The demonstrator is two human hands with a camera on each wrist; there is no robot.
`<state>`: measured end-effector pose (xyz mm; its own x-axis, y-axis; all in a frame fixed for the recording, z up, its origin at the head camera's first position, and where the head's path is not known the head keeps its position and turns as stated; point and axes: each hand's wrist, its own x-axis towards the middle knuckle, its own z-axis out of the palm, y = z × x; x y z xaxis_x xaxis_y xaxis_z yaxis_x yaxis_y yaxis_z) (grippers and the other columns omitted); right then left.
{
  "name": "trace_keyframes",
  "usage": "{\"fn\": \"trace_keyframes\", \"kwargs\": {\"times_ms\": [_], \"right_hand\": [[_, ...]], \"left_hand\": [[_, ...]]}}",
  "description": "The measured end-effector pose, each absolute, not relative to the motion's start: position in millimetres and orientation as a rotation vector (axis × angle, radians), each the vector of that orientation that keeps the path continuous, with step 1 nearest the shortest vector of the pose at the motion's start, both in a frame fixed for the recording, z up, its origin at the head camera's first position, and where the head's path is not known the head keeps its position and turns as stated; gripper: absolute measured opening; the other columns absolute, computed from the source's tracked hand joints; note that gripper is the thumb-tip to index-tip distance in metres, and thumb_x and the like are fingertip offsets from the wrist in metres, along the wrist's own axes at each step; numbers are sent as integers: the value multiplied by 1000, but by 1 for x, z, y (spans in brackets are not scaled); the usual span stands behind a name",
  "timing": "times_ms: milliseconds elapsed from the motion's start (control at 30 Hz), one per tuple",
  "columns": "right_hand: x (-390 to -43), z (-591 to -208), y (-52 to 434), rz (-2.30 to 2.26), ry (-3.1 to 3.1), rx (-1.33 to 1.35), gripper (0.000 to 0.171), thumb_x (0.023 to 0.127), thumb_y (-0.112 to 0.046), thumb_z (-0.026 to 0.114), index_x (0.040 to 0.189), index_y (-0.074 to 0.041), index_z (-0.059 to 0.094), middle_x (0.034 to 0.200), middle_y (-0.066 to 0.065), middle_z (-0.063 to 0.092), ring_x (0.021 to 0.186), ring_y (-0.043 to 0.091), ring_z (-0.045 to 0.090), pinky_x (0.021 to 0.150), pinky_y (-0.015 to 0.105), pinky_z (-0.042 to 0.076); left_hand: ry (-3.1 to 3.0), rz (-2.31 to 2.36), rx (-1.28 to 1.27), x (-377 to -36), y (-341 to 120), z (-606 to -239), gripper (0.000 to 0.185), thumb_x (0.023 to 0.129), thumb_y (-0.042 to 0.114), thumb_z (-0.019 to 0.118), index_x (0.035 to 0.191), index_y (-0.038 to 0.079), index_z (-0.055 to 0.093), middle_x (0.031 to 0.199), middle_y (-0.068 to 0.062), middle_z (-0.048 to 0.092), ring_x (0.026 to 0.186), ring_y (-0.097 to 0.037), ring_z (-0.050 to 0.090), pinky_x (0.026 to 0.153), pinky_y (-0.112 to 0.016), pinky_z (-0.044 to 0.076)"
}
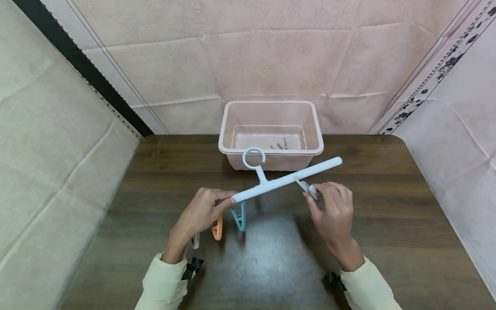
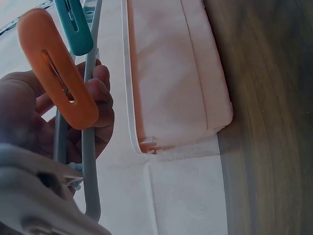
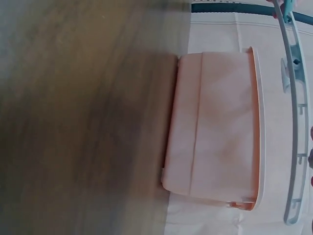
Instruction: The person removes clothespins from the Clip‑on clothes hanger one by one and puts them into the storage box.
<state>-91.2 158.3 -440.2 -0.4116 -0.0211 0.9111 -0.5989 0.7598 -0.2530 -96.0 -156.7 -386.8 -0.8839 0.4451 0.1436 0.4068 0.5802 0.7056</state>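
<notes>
My left hand (image 1: 201, 213) grips the near end of a pale blue-white hanger bar (image 1: 286, 178) with a ring hook (image 1: 253, 157), held tilted above the table. An orange clip (image 1: 217, 228) and a teal clip (image 1: 239, 216) hang from the bar beside that hand; in the left wrist view the orange clip (image 2: 58, 76) and teal clip (image 2: 74, 24) show close up against the bar (image 2: 90, 147). My right hand (image 1: 333, 211) pinches a grey-white clip (image 1: 308, 188) hanging under the bar's right half. The right wrist view shows the bar (image 3: 296, 112) only.
A pink plastic tub (image 1: 271, 133) stands at the back of the dark wooden table (image 1: 387, 224), with a couple of clips (image 1: 282, 145) lying inside. Cloth-covered walls close in the left, back and right. A whitish clip (image 1: 195, 241) shows under my left wrist.
</notes>
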Motion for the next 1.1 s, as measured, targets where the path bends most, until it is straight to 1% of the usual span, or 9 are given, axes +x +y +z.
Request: {"fn": "trace_keyframes", "kwargs": {"times_ms": [133, 200, 300, 400, 500, 667, 867, 1000, 1100], "right_hand": [[-94, -435, 162, 696, -1921, 468, 39, 96, -31, 70, 96, 7, 69, 83, 18, 66, 82, 43, 59, 70, 55, 40], [-96, -432, 163, 701, -1924, 472, 37, 93, -28, 74, 98, 8, 69, 84, 19, 67, 82, 43, 58, 69, 55, 39], [-100, -425, 165, 699, -1940, 479, 33, 86, -19, 81, 100, 8, 69, 85, 20, 67, 84, 44, 58, 69, 55, 40], [-105, -415, 168, 692, -1974, 473, 34, 77, -9, 86, 101, 8, 69, 86, 20, 68, 86, 43, 58, 71, 55, 40], [-112, -405, 170, 690, -2030, 470, 37, 73, -4, 89, 102, 7, 69, 86, 19, 68, 87, 42, 57, 73, 54, 41], [-123, -391, 174, 696, -2149, 479, 39, 72, -1, 89, 103, 9, 68, 85, 21, 67, 89, 39, 56, 74, 52, 42], [-134, -377, 177, 713, -2215, 459, 41, 74, -2, 89, 106, 11, 66, 87, 24, 68, 90, 39, 55, 75, 51, 42], [-140, -368, 176, 754, -2258, 427, 45, 75, -4, 88, 113, 8, 66, 89, 23, 69, 91, 38, 54, 76, 50, 42], [-147, -363, 174, 758, -2283, 418, 48, 77, -6, 87, 118, 4, 65, 89, 21, 68, 92, 38, 55, 76, 50, 42]], "left_hand": [[2755, 1184, 753, -96, -156, -388, 25, 96, 11, 68, 120, 3, 73, 104, -10, 73, 44, -2, 38, 41, -23, 36], [2756, 1177, 756, -96, -156, -388, 25, 96, 11, 68, 119, 2, 73, 104, -10, 73, 43, -2, 38, 41, -23, 36], [2757, 1169, 754, -96, -156, -388, 25, 96, 10, 69, 119, 1, 73, 104, -11, 73, 43, -2, 37, 41, -23, 35], [2754, 1166, 751, -96, -156, -387, 25, 95, 10, 69, 119, 1, 73, 103, -11, 73, 43, -2, 37, 40, -23, 35], [2754, 1155, 751, -96, -156, -387, 24, 95, 10, 70, 118, 2, 74, 101, -10, 74, 43, -1, 37, 40, -23, 35], [2757, 1122, 750, -96, -157, -388, 24, 94, 11, 70, 116, 2, 74, 100, -9, 74, 42, -1, 36, 41, -23, 35], [2762, 1103, 761, -95, -160, -388, 24, 95, 12, 70, 117, 3, 74, 99, -8, 74, 42, -1, 36, 42, -23, 36], [2754, 1109, 765, -95, -160, -388, 24, 95, 13, 70, 117, 4, 74, 98, -7, 74, 41, -1, 37, 42, -23, 36], [2746, 1113, 752, -94, -160, -388, 24, 95, 13, 70, 117, 4, 74, 97, -6, 74, 41, -2, 37, 42, -23, 35]]}}
